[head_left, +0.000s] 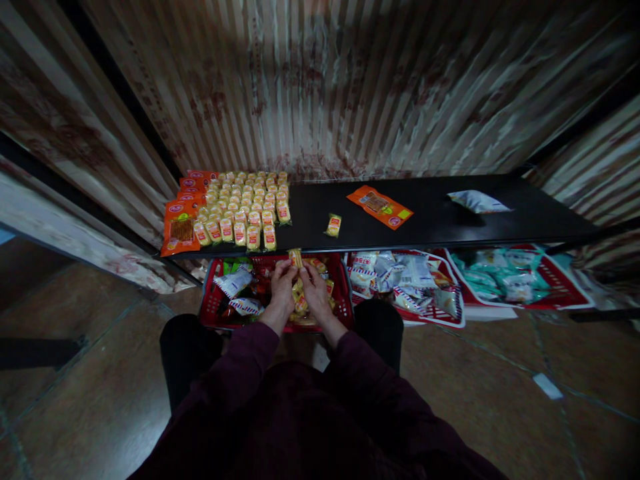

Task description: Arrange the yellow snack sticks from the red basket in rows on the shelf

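Between them, my left hand (283, 288) and my right hand (315, 291) hold a small yellow wrapped snack (295, 258) by its sides, fingers closed on it. Both hands are over a red basket (209, 313) with yellow snacks and white packets inside. Just beyond, on the black shelf (310, 200), rows of similar yellow snacks (243, 207) lie beside overlapping orange packets (180, 227) at the left end. One yellow snack (333, 225) lies alone near the shelf's front edge. An orange packet (381, 207) is farther right.
A white packet (479, 201) lies toward the shelf's right end. Below the shelf are a red basket of white packets (410, 273) and another of green packets (505, 273). A striped curtain (325, 100) hangs behind. My knees flank the nearest basket.
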`<state>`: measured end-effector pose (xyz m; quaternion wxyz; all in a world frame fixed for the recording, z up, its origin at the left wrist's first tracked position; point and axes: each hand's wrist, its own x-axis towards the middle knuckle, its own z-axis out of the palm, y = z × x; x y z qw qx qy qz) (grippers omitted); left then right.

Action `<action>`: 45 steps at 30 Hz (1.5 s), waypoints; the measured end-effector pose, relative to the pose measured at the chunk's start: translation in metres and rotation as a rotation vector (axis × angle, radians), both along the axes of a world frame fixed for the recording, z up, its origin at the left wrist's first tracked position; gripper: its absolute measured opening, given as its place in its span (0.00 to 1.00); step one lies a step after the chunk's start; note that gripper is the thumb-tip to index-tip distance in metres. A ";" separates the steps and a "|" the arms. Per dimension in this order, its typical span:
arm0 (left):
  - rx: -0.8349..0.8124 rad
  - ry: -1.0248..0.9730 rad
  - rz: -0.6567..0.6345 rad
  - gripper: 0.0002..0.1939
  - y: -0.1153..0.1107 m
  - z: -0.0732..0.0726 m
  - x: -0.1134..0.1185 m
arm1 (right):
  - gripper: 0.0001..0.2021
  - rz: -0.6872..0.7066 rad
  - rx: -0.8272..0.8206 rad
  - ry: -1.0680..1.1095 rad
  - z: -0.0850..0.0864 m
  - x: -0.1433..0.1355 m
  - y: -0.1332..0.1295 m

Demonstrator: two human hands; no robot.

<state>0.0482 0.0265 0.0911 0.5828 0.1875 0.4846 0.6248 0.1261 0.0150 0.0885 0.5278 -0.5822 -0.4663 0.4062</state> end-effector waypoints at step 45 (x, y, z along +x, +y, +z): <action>0.086 0.353 0.025 0.18 0.007 0.004 -0.002 | 0.20 -0.023 0.027 0.132 -0.009 -0.008 0.028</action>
